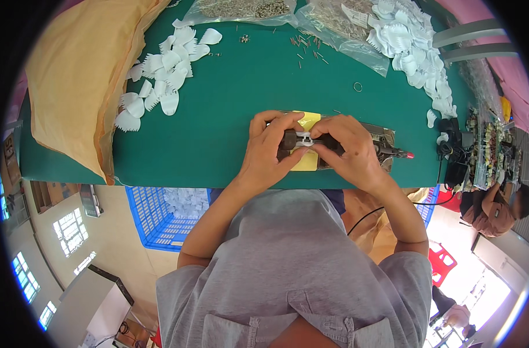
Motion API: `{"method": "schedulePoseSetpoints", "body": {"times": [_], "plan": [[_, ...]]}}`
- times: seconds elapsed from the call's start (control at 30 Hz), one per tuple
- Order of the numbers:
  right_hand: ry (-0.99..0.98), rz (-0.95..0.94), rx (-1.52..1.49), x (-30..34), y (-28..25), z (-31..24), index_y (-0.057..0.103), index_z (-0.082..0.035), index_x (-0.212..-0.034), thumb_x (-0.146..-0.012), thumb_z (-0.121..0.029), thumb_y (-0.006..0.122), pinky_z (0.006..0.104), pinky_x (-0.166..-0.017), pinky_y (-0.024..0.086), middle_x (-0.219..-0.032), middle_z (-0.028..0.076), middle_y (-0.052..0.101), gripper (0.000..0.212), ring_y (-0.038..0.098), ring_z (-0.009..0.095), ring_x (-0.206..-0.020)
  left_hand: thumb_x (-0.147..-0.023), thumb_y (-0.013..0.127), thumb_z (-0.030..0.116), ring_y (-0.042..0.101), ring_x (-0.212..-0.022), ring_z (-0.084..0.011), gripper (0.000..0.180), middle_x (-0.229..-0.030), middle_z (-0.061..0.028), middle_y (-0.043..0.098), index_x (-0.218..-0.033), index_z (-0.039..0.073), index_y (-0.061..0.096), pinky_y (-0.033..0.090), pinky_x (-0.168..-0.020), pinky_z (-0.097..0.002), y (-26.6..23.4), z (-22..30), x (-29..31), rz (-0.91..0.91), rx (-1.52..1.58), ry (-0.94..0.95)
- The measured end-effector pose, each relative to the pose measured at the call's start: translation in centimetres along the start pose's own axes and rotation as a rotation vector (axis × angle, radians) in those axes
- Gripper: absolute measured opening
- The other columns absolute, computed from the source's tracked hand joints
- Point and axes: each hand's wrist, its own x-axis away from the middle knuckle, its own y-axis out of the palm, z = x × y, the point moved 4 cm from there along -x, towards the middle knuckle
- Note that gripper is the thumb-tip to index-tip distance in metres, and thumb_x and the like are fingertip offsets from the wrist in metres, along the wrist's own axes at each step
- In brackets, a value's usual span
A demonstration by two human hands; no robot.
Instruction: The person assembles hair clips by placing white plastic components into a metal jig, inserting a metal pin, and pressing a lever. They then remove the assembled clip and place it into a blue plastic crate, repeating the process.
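A dark metal clamping fixture (386, 134) lies near the front edge of the green table, with yellow tape (305, 164) across it and a red-tipped lever (410, 155) at its right end. Over its middle is a small white plastic piece (304, 139) with a metal part at it. From the left, my left hand (270, 148) pinches this piece, fingers behind and thumb in front. My right hand (351, 152) closes on its right side, thumb and forefinger curled together. Fingertips partly cover the piece, so its full shape is hidden.
White toothed plastic pieces lie in a left pile (170, 69) and a larger right pile (412, 46). Bags of small metal parts (241, 10) sit at the back, near loose pins (304, 43) and a ring (357, 87). A large tan sack (79, 81) covers the left side.
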Motion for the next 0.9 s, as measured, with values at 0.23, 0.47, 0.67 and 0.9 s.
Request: {"method": "schedulePoseSetpoints", "body": {"times": [0.23, 0.47, 0.67, 0.9], "plan": [[0.324, 0.052, -0.116, -3.9, -4.0, 3.9, 0.074, -0.004, -0.106, -0.091, -0.009, 0.073, 0.0295, -0.076, 0.057, -0.096, 0.007, 0.077, 0.016, 0.074, 0.016, -0.086, -0.081, 0.085, 0.007, 0.054, -0.12, -0.0264, 0.049, -0.114, -0.0042, 0.072, -0.127, 0.007, 0.067, 0.049, -0.098, -0.0383, -0.2, 0.4, -0.1, 0.024, -0.048, 0.018], [0.352, -0.049, 0.207, -9.9, -2.5, 11.9, 0.073, -0.002, -0.099, -0.092, -0.017, 0.073, 0.0323, -0.074, 0.056, -0.088, 0.008, 0.074, 0.017, 0.07, 0.017, -0.078, -0.08, 0.086, 0.011, 0.055, -0.115, -0.0274, 0.035, -0.114, -0.0035, 0.071, -0.112, 0.008, 0.072, 0.048, -0.098, -0.0391, -0.3, 0.6, -0.3, 0.017, -0.077, 0.083], [0.339, -0.193, 0.285, -10.9, -1.6, 12.4, 0.072, -0.002, -0.094, -0.089, -0.02, 0.073, 0.0359, -0.074, 0.057, -0.086, 0.011, 0.074, 0.019, 0.072, 0.021, -0.078, -0.08, 0.087, 0.012, 0.055, -0.115, -0.0278, 0.034, -0.113, -0.0037, 0.071, -0.11, 0.008, 0.073, 0.048, -0.097, -0.0394, -0.3, 0.5, -0.3, 0.034, -0.077, 0.085], [0.391, -0.069, -0.294, -4.5, -3.2, 4.4, 0.075, 0.0, -0.104, -0.092, -0.01, 0.074, 0.0279, -0.075, 0.055, -0.092, 0.004, 0.075, 0.016, 0.067, 0.009, -0.082, -0.08, 0.086, 0.011, 0.055, -0.115, -0.028, 0.034, -0.112, -0.0043, 0.07, -0.111, 0.009, 0.073, 0.048, -0.098, -0.0399, -0.2, 0.3, -0.1, 0.025, -0.052, 0.057]]}}
